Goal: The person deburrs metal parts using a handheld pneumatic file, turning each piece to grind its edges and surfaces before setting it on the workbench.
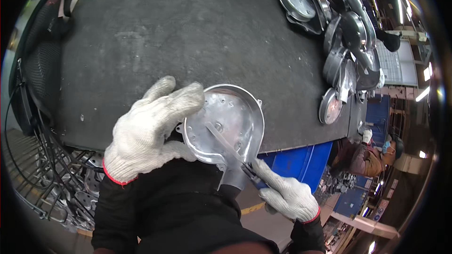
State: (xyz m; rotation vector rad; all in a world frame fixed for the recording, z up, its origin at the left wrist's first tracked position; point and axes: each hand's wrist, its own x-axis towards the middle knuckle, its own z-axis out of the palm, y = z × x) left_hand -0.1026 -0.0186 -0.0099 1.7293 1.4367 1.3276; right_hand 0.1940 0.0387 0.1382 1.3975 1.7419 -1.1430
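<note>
My left hand (pixel 153 127), in a white knit glove with a red cuff, grips the left rim of a round silver metal housing (pixel 235 117). The housing lies open side up at the near table edge, its spout pointing toward my body. My right hand (pixel 289 195), gloved alike, is closed around the dark handle of a narrow flat file (pixel 226 143). The file's blade reaches across the inside of the housing, its tip near the small central boss. Part of the handle is hidden by my fingers.
Several similar metal housings (pixel 296 2) are heaped at the table's (pixel 155 42) far right. A blue bin (pixel 301 162) stands beyond the near edge. A wire basket of metal parts (pixel 80 188) is at lower left, below a black mesh object (pixel 42 61). Another person (pixel 369 160) works at right.
</note>
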